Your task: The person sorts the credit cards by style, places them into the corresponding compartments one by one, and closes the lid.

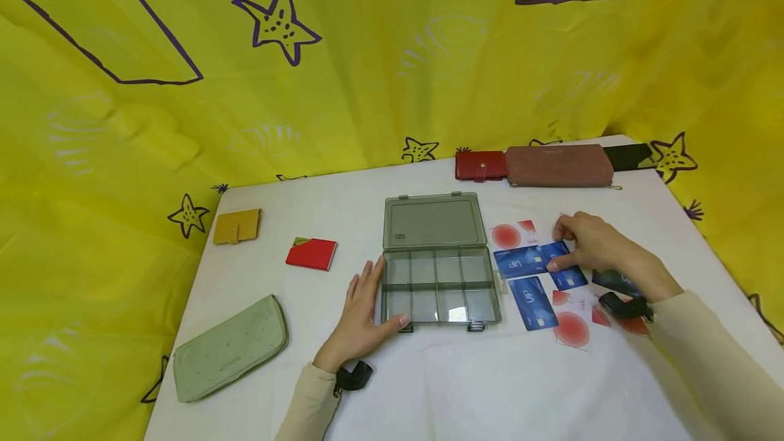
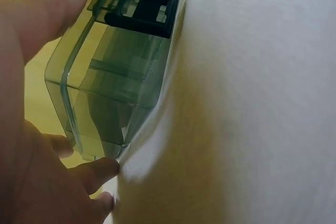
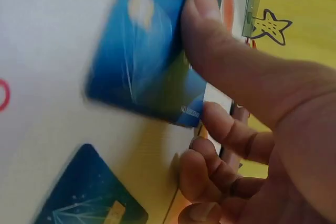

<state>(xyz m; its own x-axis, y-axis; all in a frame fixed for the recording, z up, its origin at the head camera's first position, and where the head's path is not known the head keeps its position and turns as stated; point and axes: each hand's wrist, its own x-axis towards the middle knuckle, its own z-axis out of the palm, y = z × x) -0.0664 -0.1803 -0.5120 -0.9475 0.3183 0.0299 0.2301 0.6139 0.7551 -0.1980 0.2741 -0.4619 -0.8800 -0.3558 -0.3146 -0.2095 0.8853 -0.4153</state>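
Observation:
A see-through grey-green plastic box [image 1: 424, 305] with several compartments stands with its lid [image 1: 433, 221] laid back. My left hand [image 1: 363, 315] touches its left wall with the fingers stretched along it. The left thumb reaches the front rim beside a latch [image 2: 142, 11]. To the right of the box, my right hand [image 1: 593, 242] pinches a blue card [image 3: 149, 56], thumb on its face and one edge tilted up off the cloth. Next to it lie another blue card [image 1: 519, 262] marked VIP and a second VIP card [image 1: 533, 303].
White-and-red cards [image 1: 572, 329] and a dark card [image 1: 615, 282] lie near my right wrist. At the back are a red wallet [image 1: 480, 165] and a brown wallet [image 1: 560, 165]. On the left sit a yellow wallet [image 1: 237, 226], a red card holder [image 1: 312, 254] and a green wallet [image 1: 231, 349].

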